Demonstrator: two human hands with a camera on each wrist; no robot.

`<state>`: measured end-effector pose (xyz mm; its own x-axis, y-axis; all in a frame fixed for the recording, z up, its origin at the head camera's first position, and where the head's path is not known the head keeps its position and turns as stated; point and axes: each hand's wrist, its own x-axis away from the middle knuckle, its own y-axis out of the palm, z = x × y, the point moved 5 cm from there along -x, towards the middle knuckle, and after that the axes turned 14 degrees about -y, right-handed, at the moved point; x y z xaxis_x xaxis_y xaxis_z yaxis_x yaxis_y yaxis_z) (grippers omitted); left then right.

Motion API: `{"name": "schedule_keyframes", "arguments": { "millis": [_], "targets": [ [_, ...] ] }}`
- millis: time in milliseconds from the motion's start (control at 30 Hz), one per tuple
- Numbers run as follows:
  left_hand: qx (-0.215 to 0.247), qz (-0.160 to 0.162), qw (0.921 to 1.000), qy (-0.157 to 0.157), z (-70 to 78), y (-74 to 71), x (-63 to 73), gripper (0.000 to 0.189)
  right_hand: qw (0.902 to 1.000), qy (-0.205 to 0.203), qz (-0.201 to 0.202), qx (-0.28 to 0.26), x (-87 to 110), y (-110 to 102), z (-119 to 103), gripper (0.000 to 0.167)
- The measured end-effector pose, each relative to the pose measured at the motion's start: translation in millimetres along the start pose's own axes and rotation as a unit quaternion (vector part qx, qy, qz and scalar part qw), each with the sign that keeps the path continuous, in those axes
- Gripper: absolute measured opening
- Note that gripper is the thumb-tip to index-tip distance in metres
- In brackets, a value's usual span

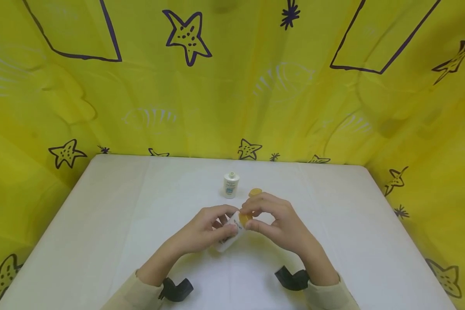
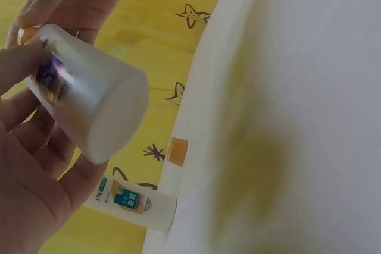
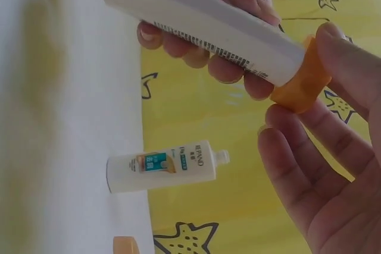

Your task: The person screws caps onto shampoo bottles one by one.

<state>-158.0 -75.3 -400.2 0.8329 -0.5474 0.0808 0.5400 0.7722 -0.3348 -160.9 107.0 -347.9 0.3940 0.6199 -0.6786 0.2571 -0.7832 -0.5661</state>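
Over the middle of the table, my left hand [image 1: 203, 230] grips a white bottle [image 1: 225, 244], tilted with its top toward the right hand. An orange cap [image 1: 245, 218] sits on the bottle's top end. My right hand [image 1: 280, 218] pinches that cap between thumb and fingers. In the right wrist view, a barcode shows on the side of the held bottle [image 3: 208, 25], and the thumb touches the orange cap [image 3: 305, 82]. The left wrist view shows the flat base of the bottle [image 2: 119, 117] and a dark purple label. Whether the cap is fully seated cannot be told.
A second white bottle [image 1: 230, 186] with a teal label stands upright, uncapped, beyond the hands. Right of it, a loose orange cap [image 1: 255, 192] lies on the white-covered table [image 1: 120, 215], partly behind the right hand. A yellow patterned curtain [image 1: 217, 94] surrounds the table's back and sides.
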Motion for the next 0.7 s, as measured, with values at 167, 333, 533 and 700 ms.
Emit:
{"name": "schedule_keyframes", "arguments": {
  "millis": [167, 333, 533, 700],
  "targets": [
    [0.063, -0.034, 0.9974, -0.013, -5.3, -1.8, 0.6, 0.029, 1.0, 0.003, 0.0, 0.001, -2.3, 2, -2, 0.035],
    [0.076, -0.086, 0.9934, 0.003, -6.5, 0.1, 1.6, 0.033, 0.9999, -0.016, 0.002, -0.006, -5.1, 4, -7, 0.033],
    [0.074, -0.142, 0.9871, -0.004, -10.6, 2.6, 1.0, 0.034, 0.9983, -0.058, 0.006, -0.002, -6.0, 4, -11, 0.034],
    [0.082, -0.105, 0.9911, 0.003, -9.4, -0.5, -0.6, 0.037, 0.9984, -0.051, 0.02, 0.016, -3.0, 0, -9, 0.037]
  ]
}}
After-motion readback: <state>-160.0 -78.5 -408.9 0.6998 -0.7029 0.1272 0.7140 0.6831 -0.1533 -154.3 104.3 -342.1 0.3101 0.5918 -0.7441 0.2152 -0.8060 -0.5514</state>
